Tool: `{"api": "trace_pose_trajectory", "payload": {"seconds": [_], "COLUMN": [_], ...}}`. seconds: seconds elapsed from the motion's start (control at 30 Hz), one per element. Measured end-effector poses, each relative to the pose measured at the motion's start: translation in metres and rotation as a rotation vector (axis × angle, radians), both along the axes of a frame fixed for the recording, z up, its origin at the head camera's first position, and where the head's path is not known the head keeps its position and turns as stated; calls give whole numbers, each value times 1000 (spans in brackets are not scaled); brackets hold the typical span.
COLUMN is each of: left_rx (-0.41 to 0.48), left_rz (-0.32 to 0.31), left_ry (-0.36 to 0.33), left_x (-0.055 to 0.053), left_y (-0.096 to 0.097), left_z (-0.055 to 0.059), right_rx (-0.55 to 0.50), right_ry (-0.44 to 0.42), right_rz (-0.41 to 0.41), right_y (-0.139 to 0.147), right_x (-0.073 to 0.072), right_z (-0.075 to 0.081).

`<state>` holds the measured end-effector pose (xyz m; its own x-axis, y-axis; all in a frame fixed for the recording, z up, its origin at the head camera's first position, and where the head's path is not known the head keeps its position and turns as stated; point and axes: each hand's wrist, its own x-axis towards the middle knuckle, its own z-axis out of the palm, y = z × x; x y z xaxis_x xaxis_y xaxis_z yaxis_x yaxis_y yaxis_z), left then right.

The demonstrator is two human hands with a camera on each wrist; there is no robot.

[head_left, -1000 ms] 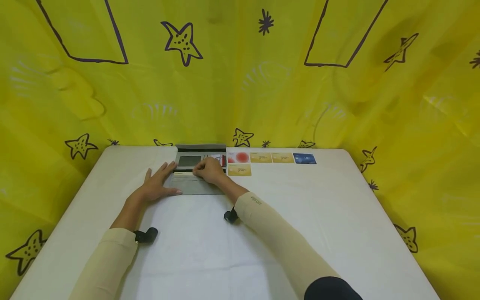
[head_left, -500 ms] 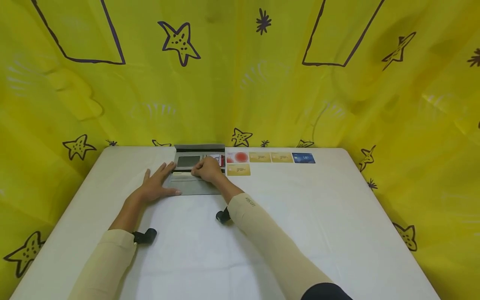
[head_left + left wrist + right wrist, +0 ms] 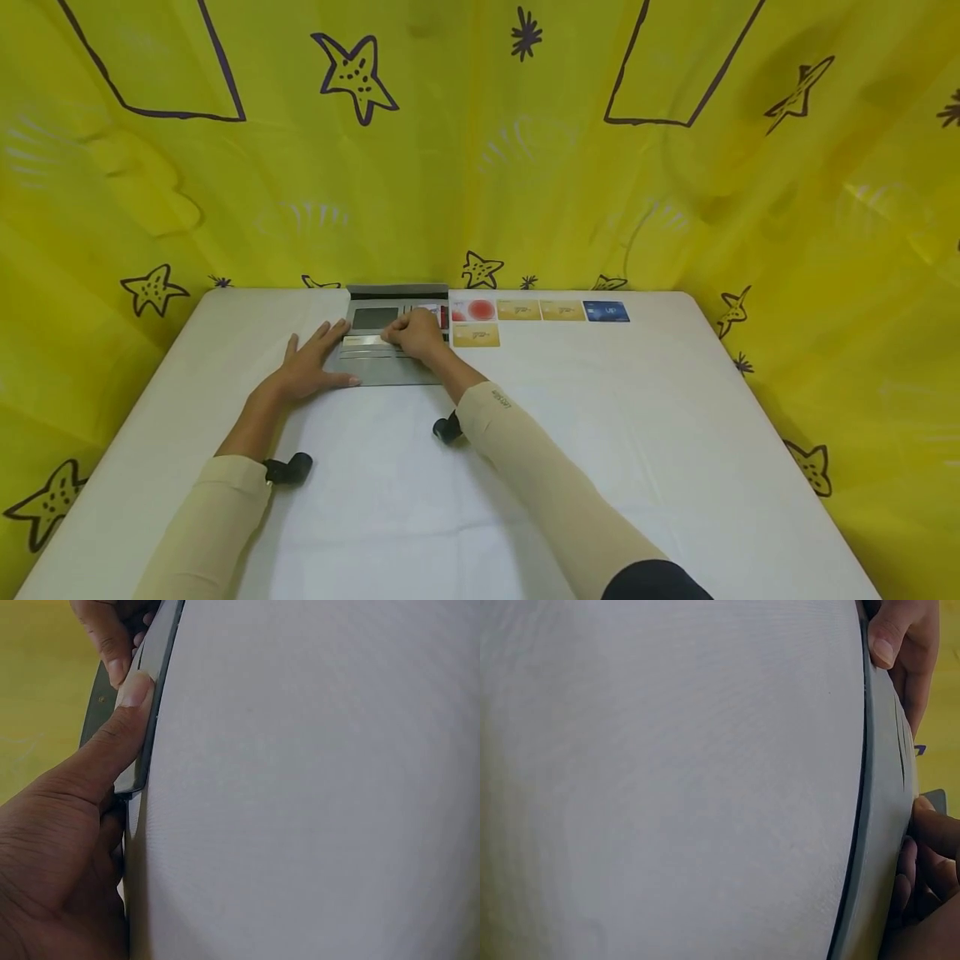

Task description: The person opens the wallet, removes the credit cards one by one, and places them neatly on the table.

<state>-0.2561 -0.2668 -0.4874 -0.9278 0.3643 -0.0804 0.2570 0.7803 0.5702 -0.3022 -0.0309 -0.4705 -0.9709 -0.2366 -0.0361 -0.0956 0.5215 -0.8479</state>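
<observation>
A grey wallet (image 3: 386,373) lies unfolded at the far side of the white table. My right hand (image 3: 420,335) pinches a pale yellowish card (image 3: 362,341) at the slots of the wallet's lower half. Only a narrow strip of this card shows; fingers and wallet hide the rest. My left hand (image 3: 306,372) rests at the wallet's left edge, fingers spread, thumb (image 3: 136,691) pressing on its near left corner. In the right wrist view, the right thumb (image 3: 932,825) bends toward the wallet's slots. A red-and-white card (image 3: 444,317) shows in the upper half, partly behind the right hand.
Right of the wallet lie a red-dotted white card (image 3: 474,311), gold cards (image 3: 519,310) and a blue VIP card (image 3: 607,312) in a row. Another gold card (image 3: 476,335) lies below the dotted one. A yellow patterned curtain (image 3: 480,183) hangs behind the white table (image 3: 375,500).
The strip of card at the slot shows wider and now covers the dark band above it at the left. My right forearm has shifted slightly left. The left hand stays on the wallet.
</observation>
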Motion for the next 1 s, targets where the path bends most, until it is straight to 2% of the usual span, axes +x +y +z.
{"api": "trace_pose_trajectory", "payload": {"seconds": [0.2, 0.47, 0.73, 1.0], "left_rx": [0, 8, -2, 17], "left_rz": [10, 2, 2, 0], "left_ry": [-5, -6, -7, -4], "left_x": [-1, -1, -3, 1], "left_y": [-1, 2, 0, 1], "left_z": [-2, -3, 0, 5], "right_rx": [60, 126, -33, -59], "right_ry": [16, 25, -24, -23], "right_rz": [-35, -16, 59, 43], "right_y": [1, 3, 4, 2], "right_x": [-3, -1, -4, -3], "right_z": [1, 0, -2, -4]}}
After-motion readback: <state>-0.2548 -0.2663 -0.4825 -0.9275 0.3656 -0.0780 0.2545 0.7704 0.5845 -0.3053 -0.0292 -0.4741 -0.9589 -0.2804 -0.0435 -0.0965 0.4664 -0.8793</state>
